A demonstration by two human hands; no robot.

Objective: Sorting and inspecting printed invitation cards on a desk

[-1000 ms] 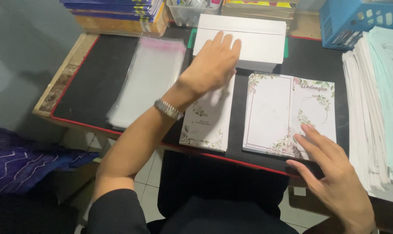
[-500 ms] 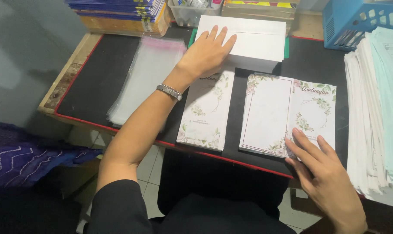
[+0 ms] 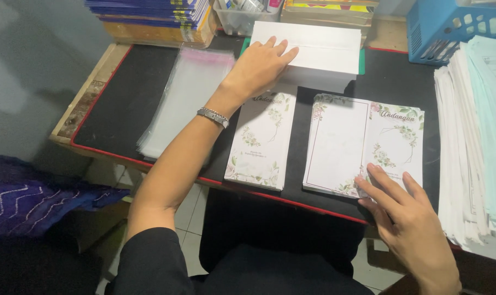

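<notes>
Left hand (image 3: 257, 70) is laid flat, fingers spread, on white paper stack (image 3: 313, 46). Right hand (image 3: 409, 218) fingers, slightly apart, are pressed on open floral card (image 3: 362, 145).

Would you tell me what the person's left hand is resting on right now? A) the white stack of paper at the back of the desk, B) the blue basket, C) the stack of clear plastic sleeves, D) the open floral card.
A: the left hand lies flat on the white stack, while the right hand touches the open floral card.
</notes>
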